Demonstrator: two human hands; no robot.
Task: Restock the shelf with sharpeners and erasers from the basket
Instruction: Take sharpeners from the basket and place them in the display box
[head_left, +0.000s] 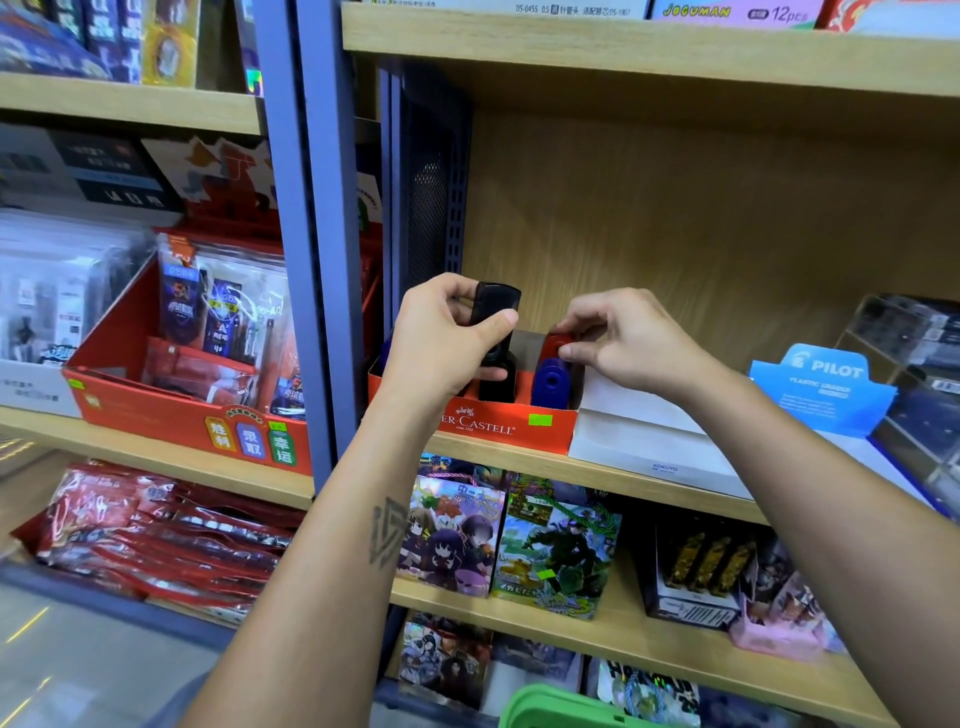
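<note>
Both hands are up at the wooden shelf (597, 467) now, working over the red Faber-Castell display box (498, 428) at its left end. The left hand (441, 343) has a black sharpener (497, 306) pinched, thumb across its front and fingers curled behind; its long axis stands near upright, top end toward twelve o'clock with a slight lean to one, lower end down at the box's opening. Below it, another black sharpener (496, 382) stands upright in the box.

At three o'clock from there, the right hand (623, 338) pinches a red sharpener (557, 343) between thumb and curled fingertips, right at the top of the box. Its exact tilt I cannot tell, the fingers cover most of it. Just under it, at six o'clock, a blue sharpener (550, 382) sits upright in the box, round hole facing us.

To the box's three o'clock, touching it, lies a white Kokuyo box (654, 452), then a blue Pilot eraser display (826, 384). A green basket (561, 709) peeks in at the bottom edge.
</note>
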